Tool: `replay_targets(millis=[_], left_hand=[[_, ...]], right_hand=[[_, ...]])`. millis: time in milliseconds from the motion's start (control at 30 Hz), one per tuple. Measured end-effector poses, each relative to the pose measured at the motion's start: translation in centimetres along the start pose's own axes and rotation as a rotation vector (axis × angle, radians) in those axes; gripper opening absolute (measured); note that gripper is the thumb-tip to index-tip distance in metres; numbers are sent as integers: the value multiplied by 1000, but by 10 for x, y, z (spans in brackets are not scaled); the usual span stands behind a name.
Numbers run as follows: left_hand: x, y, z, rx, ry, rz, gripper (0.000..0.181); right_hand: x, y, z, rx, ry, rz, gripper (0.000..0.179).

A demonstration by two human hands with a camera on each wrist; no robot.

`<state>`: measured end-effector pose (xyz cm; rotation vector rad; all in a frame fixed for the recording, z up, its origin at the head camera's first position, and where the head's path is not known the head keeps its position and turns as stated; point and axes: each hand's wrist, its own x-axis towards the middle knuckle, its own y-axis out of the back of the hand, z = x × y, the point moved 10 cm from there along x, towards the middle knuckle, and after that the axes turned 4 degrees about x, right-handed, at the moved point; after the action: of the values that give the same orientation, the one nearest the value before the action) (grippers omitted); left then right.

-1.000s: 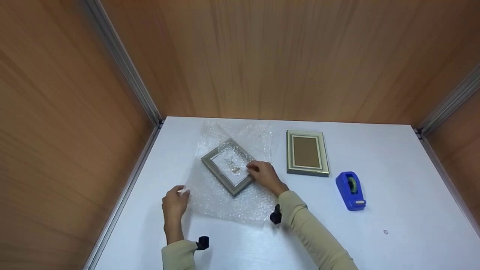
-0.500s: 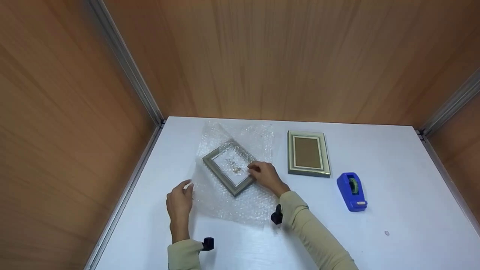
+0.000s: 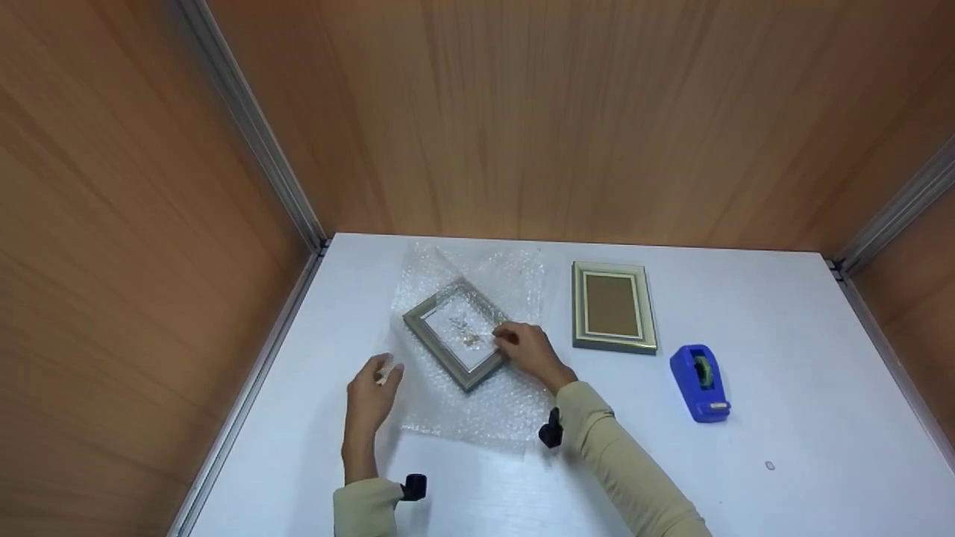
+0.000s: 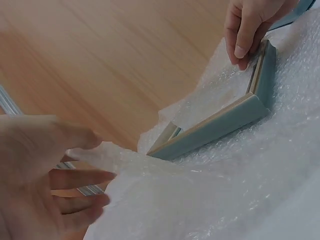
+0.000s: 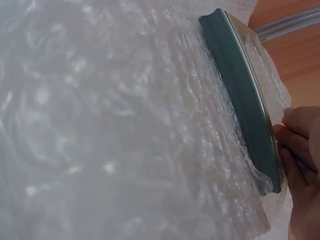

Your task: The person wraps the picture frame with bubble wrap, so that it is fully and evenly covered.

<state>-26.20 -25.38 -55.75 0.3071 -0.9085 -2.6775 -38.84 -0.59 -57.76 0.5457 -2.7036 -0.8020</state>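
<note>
A grey-green picture frame (image 3: pixel 438 349) with a pale picture lies diagonally on a sheet of bubble wrap (image 3: pixel 477 424). A flap of the wrap is folded over the frame's upper right part. My right hand (image 3: pixel 531 352) pinches this flap low over the frame's right side; in the right wrist view the curled fingers (image 5: pixel 295 145) sit right at the frame's edge. To the left, my left hand (image 3: pixel 371 395) holds the wrap's raised left edge between thumb and fingers. Seen from the left wrist, the wrap's corner (image 4: pixel 107 155) passes between the thumb and the spread fingers.
A second frame (image 3: pixel 612 349), light green with a brown inside, lies at the back right. Nearer and further right stands a blue tape dispenser (image 3: pixel 700 395). A small clear oval bit (image 3: pixel 769 465) lies on the white table (image 3: pixel 791 358). Wood panels (image 3: pixel 552 119) enclose the back and sides.
My left hand has moved to the right, towards the frame, bringing the wrap's left edge inward. The right hand stays at the flap, and the frame has not moved.
</note>
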Motion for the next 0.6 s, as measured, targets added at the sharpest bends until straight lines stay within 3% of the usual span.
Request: replay_targets(millis=[133, 200, 367, 600], left_hand=[[-8, -28, 2, -112, 18, -238, 77], [-11, -38, 8, -154, -3, -302, 84], [-8, -51, 27, -145, -96, -330, 85], [-1, -73, 36, -80, -125, -347, 83]], right_hand=[[0, 0, 1, -1, -3, -2, 17], [1, 0, 1, 6, 1, 1, 17], [1, 1, -1, 6, 25, 2, 17], [0, 1, -3, -5, 57, 16, 16]])
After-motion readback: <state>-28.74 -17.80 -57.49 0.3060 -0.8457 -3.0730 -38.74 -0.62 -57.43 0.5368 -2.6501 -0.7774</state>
